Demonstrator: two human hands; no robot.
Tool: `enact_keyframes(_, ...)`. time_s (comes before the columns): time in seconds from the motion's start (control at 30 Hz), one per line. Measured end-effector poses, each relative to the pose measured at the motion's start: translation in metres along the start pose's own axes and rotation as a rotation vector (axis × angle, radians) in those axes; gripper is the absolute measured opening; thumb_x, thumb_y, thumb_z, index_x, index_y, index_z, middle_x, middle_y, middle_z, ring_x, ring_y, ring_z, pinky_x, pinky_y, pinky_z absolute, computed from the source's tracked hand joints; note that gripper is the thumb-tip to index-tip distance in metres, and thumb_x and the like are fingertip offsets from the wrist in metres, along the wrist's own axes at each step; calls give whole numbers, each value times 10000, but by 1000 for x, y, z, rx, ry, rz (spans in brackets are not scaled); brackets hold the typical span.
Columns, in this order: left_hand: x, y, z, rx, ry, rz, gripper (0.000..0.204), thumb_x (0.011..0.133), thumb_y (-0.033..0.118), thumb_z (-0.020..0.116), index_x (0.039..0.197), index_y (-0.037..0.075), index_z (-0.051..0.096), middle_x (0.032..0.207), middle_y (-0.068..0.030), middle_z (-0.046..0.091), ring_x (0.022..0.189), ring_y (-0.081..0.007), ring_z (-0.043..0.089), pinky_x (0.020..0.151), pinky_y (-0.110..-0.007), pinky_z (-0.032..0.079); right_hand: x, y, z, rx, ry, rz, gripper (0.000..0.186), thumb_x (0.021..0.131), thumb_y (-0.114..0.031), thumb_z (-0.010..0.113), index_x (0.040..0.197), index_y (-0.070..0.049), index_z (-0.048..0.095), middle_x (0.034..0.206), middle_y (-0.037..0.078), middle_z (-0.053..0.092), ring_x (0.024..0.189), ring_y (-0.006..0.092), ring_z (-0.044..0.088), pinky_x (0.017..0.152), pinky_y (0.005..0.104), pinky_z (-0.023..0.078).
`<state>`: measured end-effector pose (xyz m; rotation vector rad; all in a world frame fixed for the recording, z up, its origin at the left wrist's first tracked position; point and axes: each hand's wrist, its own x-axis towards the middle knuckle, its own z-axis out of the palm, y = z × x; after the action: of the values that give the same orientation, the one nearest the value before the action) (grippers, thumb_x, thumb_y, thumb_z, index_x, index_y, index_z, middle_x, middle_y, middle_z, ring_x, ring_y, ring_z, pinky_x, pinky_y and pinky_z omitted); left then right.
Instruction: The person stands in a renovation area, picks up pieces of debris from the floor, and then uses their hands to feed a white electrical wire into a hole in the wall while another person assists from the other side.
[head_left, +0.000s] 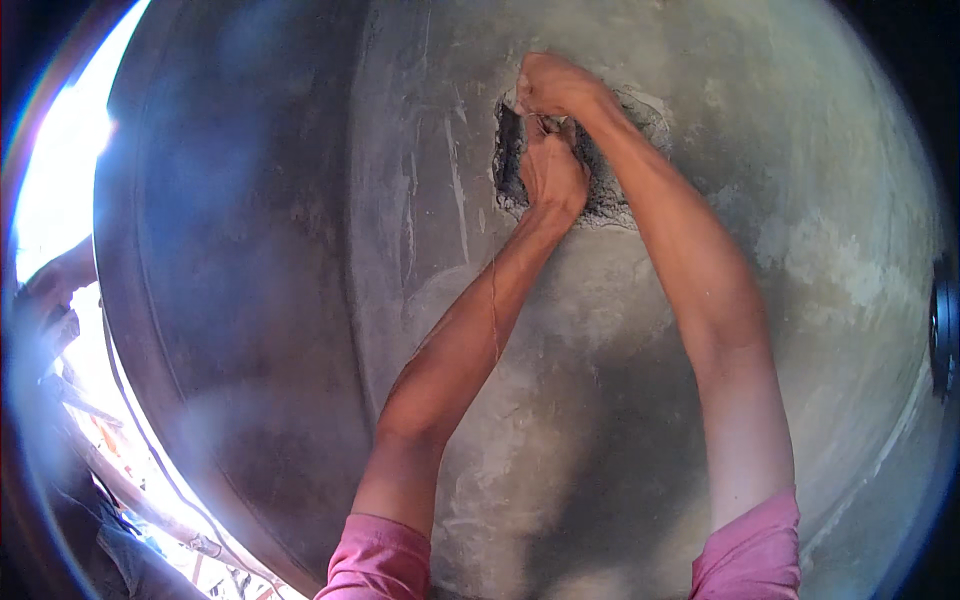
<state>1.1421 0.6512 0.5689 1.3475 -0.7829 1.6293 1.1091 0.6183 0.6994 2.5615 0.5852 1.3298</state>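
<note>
A rough rectangular recess (605, 195) is broken into a grey cement wall, its edges chipped. Inside its left part my left hand (553, 175) is raised with the fingers closed, on something too small to make out. Just above it my right hand (553, 84) bends over the upper edge, fingers pinched on what looks like a thin wire at the fingertips. The two hands' fingertips almost meet. A thin strand of wire (494, 300) hangs down across my left forearm; its upper end is lost near the hands.
The cement wall (560, 400) fills most of the view, with a darker section (250, 250) on the left beyond a vertical corner. At the far left, in bright light, are wooden poles (120, 485) and a dark cable (150, 440). A dark round object (943, 325) sits at the right rim.
</note>
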Motion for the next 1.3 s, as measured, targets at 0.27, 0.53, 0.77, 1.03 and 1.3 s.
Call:
enact_keyframes(0.27, 6, -1, -7, 188, -185, 78, 312, 794, 198, 602, 1000, -36, 591, 1009, -243, 582, 937, -436, 562, 762, -507, 452, -3, -11, 12, -162, 227, -9, 245, 688, -140, 757, 809, 35, 635, 825, 207, 654, 831, 358, 652, 692, 441, 526)
enact_keyframes(0.53, 33, -9, -15, 416, -80, 605, 220, 738, 85, 589, 925, -25, 623, 930, -249, 604, 947, -394, 560, 826, -465, 417, -18, 1, 0, 225, 287, 107, 291, 729, -271, 755, 830, -4, 698, 769, 173, 675, 712, 275, 658, 669, 375, 521)
enact_keyframes(0.77, 78, -9, -24, 532, -515, 385, 181, 728, 117, 593, 827, 2, 692, 848, -221, 657, 847, -373, 637, 842, -430, 481, -83, -1, 45, 1161, 1589, 445, 331, 776, -291, 730, 767, 35, 673, 586, 16, 555, 540, 101, 504, 522, 266, 417)
enact_keyframes(1.03, 131, -18, -20, 506, -815, 485, 284, 808, 268, 594, 993, 73, 685, 888, -184, 663, 823, -363, 640, 765, -432, 495, -82, -42, 101, 1563, 717, 567, 168, 856, -124, 601, 795, 27, 640, 594, 29, 567, 456, 104, 492, 413, 256, 354)
enact_keyframes(1.3, 142, -27, 0, 658, -666, 287, 292, 757, 243, 557, 909, 34, 692, 950, -226, 642, 921, -386, 619, 816, -428, 495, -38, -61, 93, 2171, 869, 533, 137, 916, -142, 543, 965, -37, 615, 618, 23, 572, 437, 83, 471, 384, 225, 321)
